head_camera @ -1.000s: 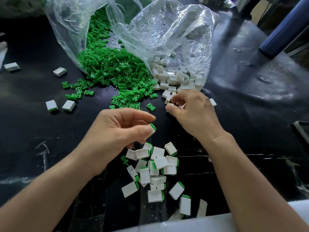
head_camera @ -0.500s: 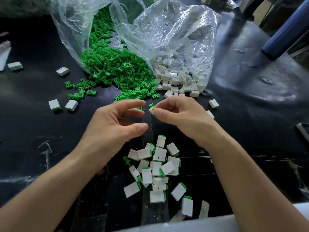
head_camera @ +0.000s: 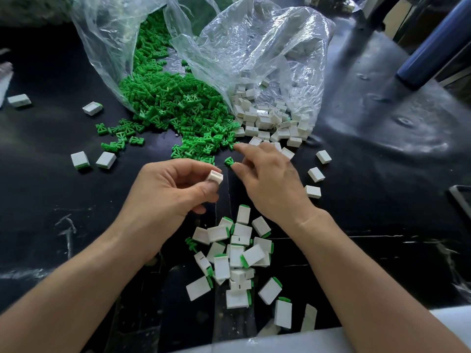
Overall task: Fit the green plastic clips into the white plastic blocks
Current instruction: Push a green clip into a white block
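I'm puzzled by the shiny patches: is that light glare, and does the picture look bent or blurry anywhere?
Head view: light glares off the clear plastic bags and sheens the black table at right; the wide lens bows the edges, splaying both forearms; the left hand with its white block and the right hand pinching a green clip are sharp.

Nothing readable on my feed, folks. I can't make out any print, label, brand or number on the clear bags (head_camera: 254, 47), the white blocks (head_camera: 257, 121), the green clips (head_camera: 173, 103) or the black desk (head_camera: 382, 200). The only marks are pale scuffs on the desk at lower left of the frame, and they aren't letters.
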{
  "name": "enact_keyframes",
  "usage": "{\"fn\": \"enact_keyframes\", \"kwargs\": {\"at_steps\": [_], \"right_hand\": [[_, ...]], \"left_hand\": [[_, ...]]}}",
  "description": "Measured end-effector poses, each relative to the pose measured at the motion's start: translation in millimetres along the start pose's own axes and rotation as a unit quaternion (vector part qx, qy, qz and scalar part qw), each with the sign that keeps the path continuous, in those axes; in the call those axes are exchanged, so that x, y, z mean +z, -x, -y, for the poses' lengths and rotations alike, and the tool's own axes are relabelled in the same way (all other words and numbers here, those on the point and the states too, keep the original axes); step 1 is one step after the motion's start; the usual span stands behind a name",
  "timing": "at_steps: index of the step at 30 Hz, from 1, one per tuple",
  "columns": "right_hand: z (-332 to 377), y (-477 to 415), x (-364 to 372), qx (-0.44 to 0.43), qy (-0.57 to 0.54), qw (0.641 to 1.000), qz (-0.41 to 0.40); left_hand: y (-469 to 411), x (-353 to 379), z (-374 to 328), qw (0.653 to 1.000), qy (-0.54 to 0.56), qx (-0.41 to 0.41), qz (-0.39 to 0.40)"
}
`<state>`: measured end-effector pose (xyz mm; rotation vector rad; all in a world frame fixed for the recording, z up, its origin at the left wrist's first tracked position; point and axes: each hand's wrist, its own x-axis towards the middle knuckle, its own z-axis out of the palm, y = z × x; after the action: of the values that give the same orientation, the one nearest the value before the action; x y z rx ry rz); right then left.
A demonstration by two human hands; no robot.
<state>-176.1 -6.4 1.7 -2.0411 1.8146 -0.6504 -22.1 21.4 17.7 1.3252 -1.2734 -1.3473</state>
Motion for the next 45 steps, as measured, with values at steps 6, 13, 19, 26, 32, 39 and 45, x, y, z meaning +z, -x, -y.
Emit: {"fn": "enact_keyframes", "kwargs": {"at_steps": [6, 13, 19, 26, 32, 39, 45], "right_hand": [[-3, -4, 7, -0.043, 0.112, 0.993, 0.025], [-4, -5, 3, -0.037, 0.043, 0.998, 0.005], [-4, -2, -10, 0.009, -0.127, 0.992, -0.011], [8, 5, -18, 0.013, -0.322, 0.945, 0.05], [14, 8, -18, -0.016, -0.32, 0.945, 0.058], [14, 9, -18, -0.025, -0.322, 0.943, 0.075], [11, 9, -12, -0.036, -0.293, 0.952, 0.079]], "left_hand": [[1, 1, -1, 1.0, 0.01, -0.01, 0.007], [0, 2, 0, 1.0, 0.015, -0.014, 0.014], [-1, 0, 1, 1.0, 0.019, -0.01, 0.013], [-2, -3, 2, 1.0, 0.013, 0.016, 0.004], [-4, -4, 4, 1.0, 0.004, 0.021, -0.002], [-4, -5, 4, 1.0, 0.007, 0.019, 0.004], [-3, -3, 4, 1.0, 0.008, 0.015, 0.005]]}}
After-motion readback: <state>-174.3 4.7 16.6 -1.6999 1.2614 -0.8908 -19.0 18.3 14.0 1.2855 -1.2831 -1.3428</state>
